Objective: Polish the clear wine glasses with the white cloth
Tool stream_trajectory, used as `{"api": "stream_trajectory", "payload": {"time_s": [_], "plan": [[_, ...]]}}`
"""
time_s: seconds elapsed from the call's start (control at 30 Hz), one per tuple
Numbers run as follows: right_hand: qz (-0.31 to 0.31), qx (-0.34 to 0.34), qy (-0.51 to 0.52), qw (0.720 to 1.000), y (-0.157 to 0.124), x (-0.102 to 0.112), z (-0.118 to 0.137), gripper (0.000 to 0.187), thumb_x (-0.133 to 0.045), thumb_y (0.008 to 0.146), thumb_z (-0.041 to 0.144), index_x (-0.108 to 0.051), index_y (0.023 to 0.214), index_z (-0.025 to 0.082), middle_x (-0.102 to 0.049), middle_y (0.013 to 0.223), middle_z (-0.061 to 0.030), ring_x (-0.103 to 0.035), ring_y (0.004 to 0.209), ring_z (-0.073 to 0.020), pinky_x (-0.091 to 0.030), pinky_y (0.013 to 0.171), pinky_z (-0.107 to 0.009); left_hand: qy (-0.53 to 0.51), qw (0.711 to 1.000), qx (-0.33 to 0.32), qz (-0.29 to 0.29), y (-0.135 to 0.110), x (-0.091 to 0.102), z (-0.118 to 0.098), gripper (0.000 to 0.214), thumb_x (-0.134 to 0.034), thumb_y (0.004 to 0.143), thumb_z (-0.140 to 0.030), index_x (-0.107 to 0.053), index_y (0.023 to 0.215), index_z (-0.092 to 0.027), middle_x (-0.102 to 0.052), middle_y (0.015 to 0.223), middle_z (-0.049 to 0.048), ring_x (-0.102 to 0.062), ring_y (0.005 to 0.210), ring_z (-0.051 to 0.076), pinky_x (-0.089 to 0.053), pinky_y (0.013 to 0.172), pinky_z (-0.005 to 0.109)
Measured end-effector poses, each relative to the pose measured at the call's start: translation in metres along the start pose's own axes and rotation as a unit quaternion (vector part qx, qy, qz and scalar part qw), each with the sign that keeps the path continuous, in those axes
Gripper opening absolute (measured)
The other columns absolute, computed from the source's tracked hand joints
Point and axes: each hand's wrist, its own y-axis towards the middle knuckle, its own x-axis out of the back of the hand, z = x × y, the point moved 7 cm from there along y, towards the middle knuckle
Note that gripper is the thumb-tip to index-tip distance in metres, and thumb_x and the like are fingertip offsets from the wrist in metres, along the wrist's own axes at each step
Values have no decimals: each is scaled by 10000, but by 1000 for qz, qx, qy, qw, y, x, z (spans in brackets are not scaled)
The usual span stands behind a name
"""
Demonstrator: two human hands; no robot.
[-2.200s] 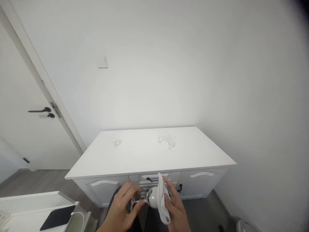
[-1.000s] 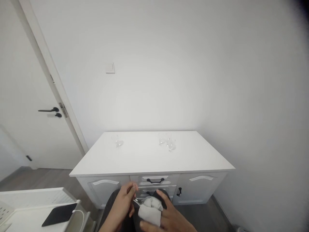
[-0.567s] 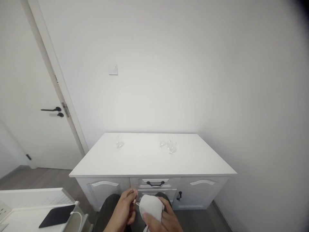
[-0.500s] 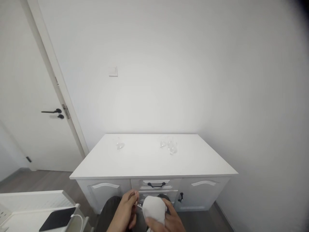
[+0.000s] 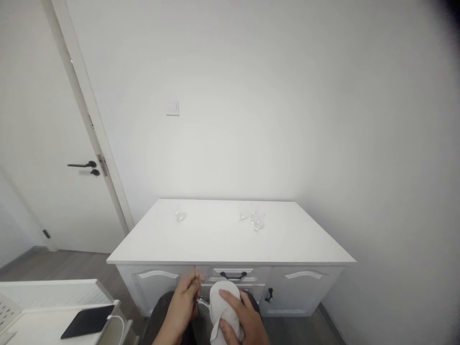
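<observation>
My left hand (image 5: 183, 302) is closed, fingers curled around one end of a clear, shiny glass piece (image 5: 203, 302), perhaps a stem. The rest of that piece goes out of sight at a white cloth (image 5: 224, 304). My right hand (image 5: 242, 314) grips the cloth, fingers spread over its bunched top. Both hands are low over my lap, in front of the cabinet drawers. On the white cabinet top (image 5: 215, 244) stand clear glasses: one glass (image 5: 180, 216) at the left and a small cluster of glasses (image 5: 257, 221) right of the middle.
Dark handles mark the drawer (image 5: 233, 275) and the right cabinet door (image 5: 269, 294). At the lower left, a white stand (image 5: 46, 314) bears a black phone (image 5: 88, 321) with a white cable. A white door (image 5: 39, 143) is at the left, and a light switch (image 5: 172, 108) is on the wall.
My right hand has shifted over the top of the cloth, which is now folded differently and slightly higher. The left hand has moved a little left and up. The view has shifted slightly.
</observation>
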Motion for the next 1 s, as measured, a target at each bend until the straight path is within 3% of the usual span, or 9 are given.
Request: {"api": "stream_trajectory", "payload": {"time_s": [0.07, 0.2, 0.33, 0.43, 0.6, 0.73, 0.83, 0.9, 1.0], "plan": [[-4, 32, -35, 999, 2, 7, 14, 367, -693, 905, 515, -821, 1180, 308, -814, 1100, -92, -751, 1031, -299, -579, 983, -385, 34, 997, -25, 64, -4, -7, -19, 439, -536, 935, -619, -584, 779, -211, -508, 597, -24, -467, 523, 160, -376, 511, 263], [-145, -103, 137, 975, 10, 27, 6, 476, -666, 934, 585, -757, 1217, 213, -780, 1204, -115, -741, 1036, -271, -610, 834, -310, 201, 944, -222, 135, -40, -23, -62, 284, -565, 994, -457, -698, 908, -221, -674, 917, 69, -631, 849, 218, -472, 788, 314], [-109, -129, 217, 961, 13, 20, 1, 527, -650, 951, 584, -677, 1315, 204, -788, 1116, -106, -748, 859, -244, -610, 728, -317, 227, 938, -243, 99, -52, -23, -59, 255, -622, 954, -438, -685, 830, -224, -664, 862, 65, -609, 747, 205, -439, 707, 298], [-14, 41, 37, 998, 9, 15, 26, 426, -638, 973, 427, -683, 1342, 221, -759, 1264, -133, -759, 992, -257, -621, 822, -320, 92, 982, -161, -16, -33, 3, -49, 454, -552, 967, -521, -545, 639, -209, -551, 648, 23, -526, 627, 178, -387, 616, 275], [89, 364, -192, 907, -18, -9, 60, 510, -644, 916, 171, -651, 1392, 353, -819, 1085, -56, -778, 921, -233, -502, 1124, -512, -21, 999, -16, -20, -9, 16, -36, 539, -561, 903, -601, -444, 540, -220, -410, 507, -21, -348, 494, 135, -268, 512, 266], [-36, 116, 50, 991, 0, 2, 28, 395, -648, 978, 392, -642, 1359, 287, -808, 969, -78, -774, 843, -254, -621, 875, -403, 115, 977, -180, -6, -32, 17, -54, 455, -605, 940, -528, -544, 628, -204, -533, 619, 16, -486, 623, 167, -365, 622, 277], [-52, -88, 267, 958, 3, -9, 1, 623, -622, 962, 606, -546, 1430, 201, -789, 965, -121, -761, 807, -276, -615, 721, -371, 129, 951, -282, -6, -52, 16, -56, 366, -673, 899, -509, -622, 687, -215, -611, 704, 56, -567, 700, 198, -437, 696, 296], [-32, -77, 247, 965, 3, -11, 2, 649, -609, 961, 630, -551, 1448, 204, -780, 1117, -159, -767, 897, -288, -621, 777, -385, 84, 963, -253, -46, -50, 21, -47, 391, -678, 876, -557, -615, 685, -221, -604, 700, 56, -572, 698, 206, -460, 693, 303], [2, 131, 1, 991, -1, -5, 26, 515, -685, 949, 459, -621, 1434, 299, -755, 1291, -129, -759, 1066, -280, -601, 971, -399, -15, 993, -56, -98, -30, 24, -19, 457, -638, 860, -631, -545, 682, -220, -493, 627, -6, -455, 573, 161, -379, 546, 269]]}}
